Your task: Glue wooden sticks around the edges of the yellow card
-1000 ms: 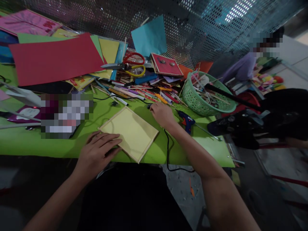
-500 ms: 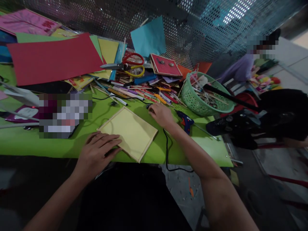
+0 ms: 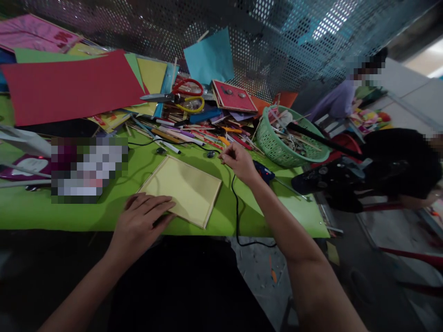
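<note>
A pale yellow board with thin stick-like edging (image 3: 183,191) lies on the green table. My left hand (image 3: 147,214) grips its left corner, fingers laid over the top and thumb along the near edge. Above the board's right corner, my right hand (image 3: 239,162) is closed in a pinch; whatever its fingertips hold, if anything, is too small to make out. Just left of those fingertips sits a small dark shiny pebble-like piece (image 3: 211,154), and a second dark piece (image 3: 161,151) lies beyond the board. A blue glue gun (image 3: 265,172) is partly hidden behind my right wrist.
Scissors (image 3: 182,97) rest on piled pens and sticks, beside a red framed panel (image 3: 235,96). A green basket (image 3: 277,138) stands right, near a dark cylinder (image 3: 311,181). Red paper (image 3: 69,87) lies left. A black cord (image 3: 237,207) hangs off the edge. Other people are at right.
The yellow board has turned slightly counterclockwise under my left hand. My right hand has moved a little right, away from the dark piece, and now covers part of the glue gun.
</note>
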